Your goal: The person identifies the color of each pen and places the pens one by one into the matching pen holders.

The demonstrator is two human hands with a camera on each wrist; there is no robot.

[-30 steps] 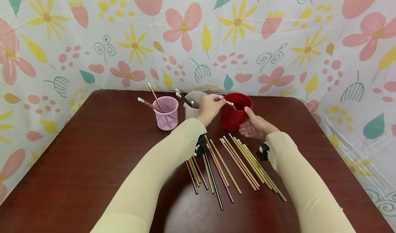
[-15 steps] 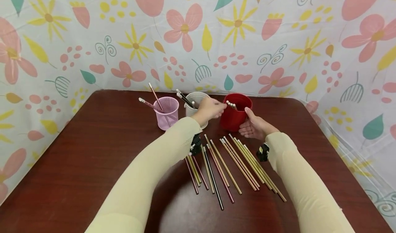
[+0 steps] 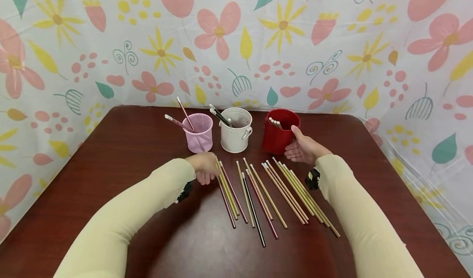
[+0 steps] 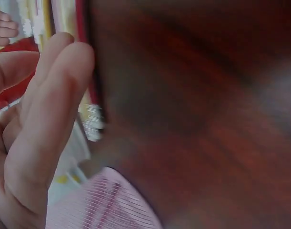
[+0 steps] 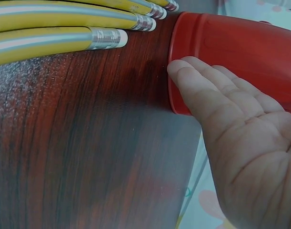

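In the head view my left hand (image 3: pixel 205 167) is at the eraser ends of the leftmost pencils (image 3: pixel 229 191), dark red and yellow. Its fingers (image 4: pixel 55 90) look relaxed in the left wrist view, with no pencil gripped between them. My right hand (image 3: pixel 304 148) rests against the red bucket (image 3: pixel 278 140), thumb up at the rim. The right wrist view shows its fingers (image 5: pixel 207 86) lying straight along the bucket's side. Several white-ended pencils (image 3: pixel 275 123) lean inside that bucket. More loose pencils, black, red and gold, lie across the middle and right of the table.
A pink mesh cup (image 3: pixel 201 141) holds pinkish pencils. Beside it a white bucket (image 3: pixel 235 139) with a side handle holds black pencils (image 3: pixel 218 114). The brown table (image 3: pixel 122 167) ends at a floral cloth (image 3: pixel 258 44) behind. Gold pencils (image 3: pixel 310 196) lie near my right wrist.
My left hand has drawn back from the red bucket, leftward and toward me, to the leftmost pencils; the pencil end seen at its fingertips earlier is gone. My right hand stays at the bucket.
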